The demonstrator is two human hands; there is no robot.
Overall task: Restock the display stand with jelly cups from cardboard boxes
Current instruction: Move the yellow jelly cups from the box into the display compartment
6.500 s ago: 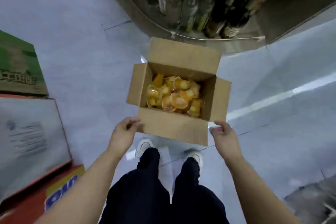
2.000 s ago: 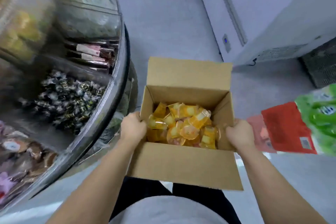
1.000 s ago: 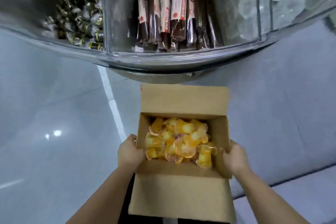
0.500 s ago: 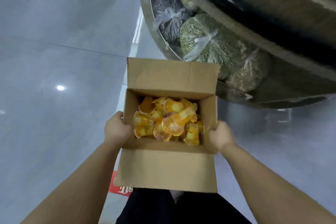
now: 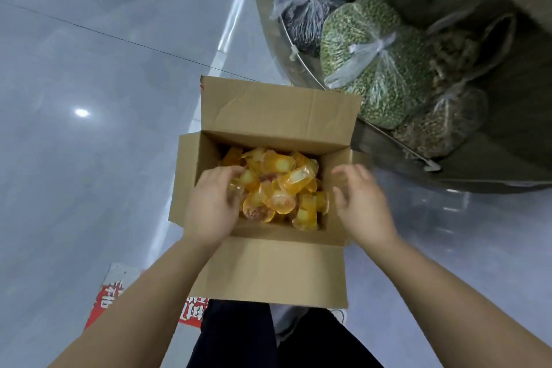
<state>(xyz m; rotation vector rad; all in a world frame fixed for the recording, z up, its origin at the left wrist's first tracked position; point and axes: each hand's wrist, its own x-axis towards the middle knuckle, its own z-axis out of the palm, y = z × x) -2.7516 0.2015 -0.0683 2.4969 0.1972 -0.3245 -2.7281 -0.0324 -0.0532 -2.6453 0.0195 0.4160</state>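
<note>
— Looking into the cardboard box (image 5: 270, 266), what fills it?
— Jelly cups (image 5: 279, 188), translucent orange-yellow, heaped loose on its floor, flaps spread open.
— The hands?
— Left hand (image 5: 213, 203) curls its fingers round cups at the heap's edge. Right hand (image 5: 363, 206) hovers spread and blurred over the box's right wall, gripping nothing.
— Nearby?
— Bagged green beans (image 5: 363, 39) on the stand.
</note>
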